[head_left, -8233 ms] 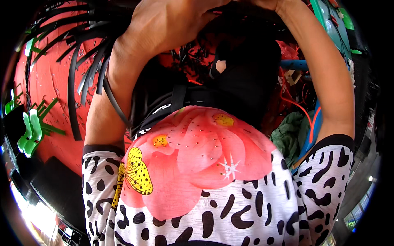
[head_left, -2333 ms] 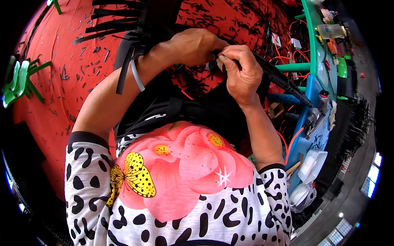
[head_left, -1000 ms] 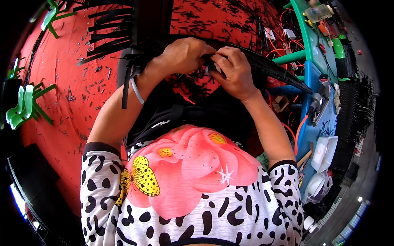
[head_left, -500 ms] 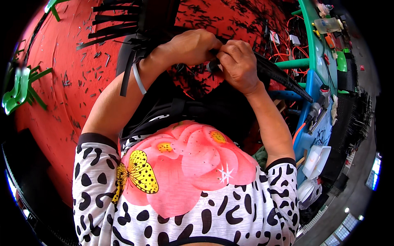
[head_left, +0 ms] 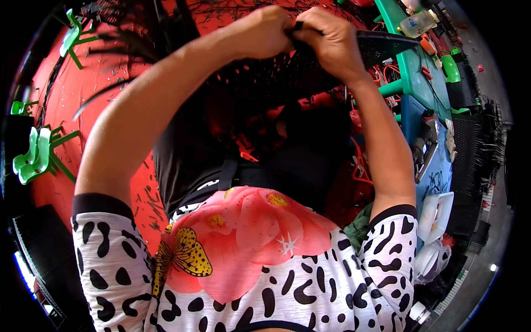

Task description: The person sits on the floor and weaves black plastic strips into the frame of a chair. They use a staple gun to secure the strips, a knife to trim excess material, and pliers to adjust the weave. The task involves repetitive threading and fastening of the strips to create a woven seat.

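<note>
At the top middle my left hand [head_left: 271, 30] and my right hand [head_left: 334, 44] are close together, both closed. A short dark piece of black strip [head_left: 298, 25] shows between them, pinched in my right fingers. The fingertips of my left hand curl toward the same spot and are partly hidden. Below and behind the hands hangs a black woven piece [head_left: 265, 77] with small gaps, its rim reaching out to the right past my right hand. Loose black strips [head_left: 124, 47] fan out from its left side, blurred by motion.
Dark scraps litter the red floor [head_left: 105, 69]. Green stools [head_left: 38, 155] stand at the left. On the right are a green table [head_left: 423, 72] and a blue surface [head_left: 440, 155] with a dark tool [head_left: 425, 141], a white tray [head_left: 436, 216] and a clear jar [head_left: 418, 23].
Both hands have risen and moved farther from my body, with the black woven piece lifted and tilted along with them. Its loose strips have swung at the left.
</note>
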Motion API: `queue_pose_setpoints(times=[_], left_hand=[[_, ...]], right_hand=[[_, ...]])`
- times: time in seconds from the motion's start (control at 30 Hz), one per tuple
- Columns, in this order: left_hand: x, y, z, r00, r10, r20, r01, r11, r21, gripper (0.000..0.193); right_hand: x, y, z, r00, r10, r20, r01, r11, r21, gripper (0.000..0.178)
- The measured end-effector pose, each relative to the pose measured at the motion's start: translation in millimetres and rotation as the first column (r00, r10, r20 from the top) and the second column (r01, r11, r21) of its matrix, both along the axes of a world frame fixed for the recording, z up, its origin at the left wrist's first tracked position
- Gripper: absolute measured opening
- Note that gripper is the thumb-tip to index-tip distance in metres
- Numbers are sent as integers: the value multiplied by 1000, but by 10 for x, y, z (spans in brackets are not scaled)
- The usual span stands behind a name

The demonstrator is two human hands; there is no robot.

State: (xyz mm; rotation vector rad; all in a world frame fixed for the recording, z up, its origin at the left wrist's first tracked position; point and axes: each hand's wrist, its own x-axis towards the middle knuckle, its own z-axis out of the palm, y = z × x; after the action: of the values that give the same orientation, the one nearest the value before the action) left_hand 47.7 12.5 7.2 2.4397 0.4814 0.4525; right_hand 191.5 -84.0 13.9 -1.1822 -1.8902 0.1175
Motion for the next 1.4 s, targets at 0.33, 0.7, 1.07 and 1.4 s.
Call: queue_pose_setpoints(times=[0.33,0.7,1.07,1.4], left_hand=[[-43,-207,169,977,123,-174,-141,985,-98,20],[36,-253,158,953,302,-23,-300,952,50,27],[-39,-287,13,962,183,202,-222,956,191,15],[13,-68,8,966,252,56,-258,954,149,22]], right_hand=[[74,59,-15,998,-57,-25,53,988,-146,16],[262,225,-176,978,45,-202,-94,966,-240,9],[137,136,-66,856,-126,-501,78,990,-115,31],[244,-636,-373,709,-260,-656,242,963,-121,22]])
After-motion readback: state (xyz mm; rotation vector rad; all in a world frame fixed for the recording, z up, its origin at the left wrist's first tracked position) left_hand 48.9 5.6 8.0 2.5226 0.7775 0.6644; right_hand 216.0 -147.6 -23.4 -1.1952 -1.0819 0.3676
